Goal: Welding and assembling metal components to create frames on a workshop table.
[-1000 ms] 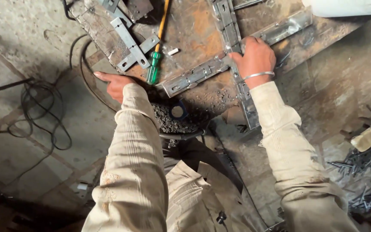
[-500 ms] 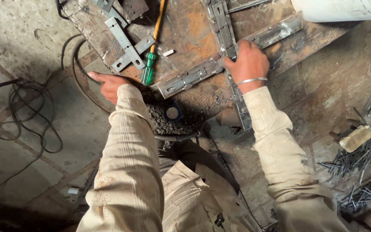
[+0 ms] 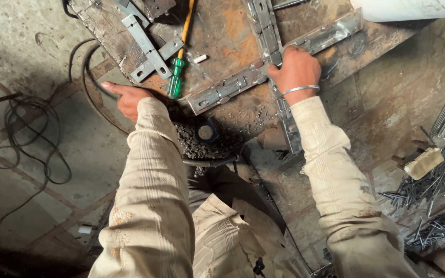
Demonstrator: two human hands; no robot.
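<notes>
Two long perforated metal strips lie crossed on a rusty steel plate. My right hand presses down where the strips cross, its fingers closed over the metal; a thin bangle circles the wrist. My left hand rests flat on the concrete floor at the plate's near left corner, fingers pointing left, holding nothing. A green-handled screwdriver with a yellow shaft lies on the plate just right of that hand.
A smaller welded metal bracket sits at the plate's upper left. Black cables loop on the floor at left. A small blue cup stands in grey debris below the plate. Loose nails and rods pile at right.
The view has drifted slightly, so everything sits a bit lower and further left in the frame. Both hands keep the same places on the floor and the strips.
</notes>
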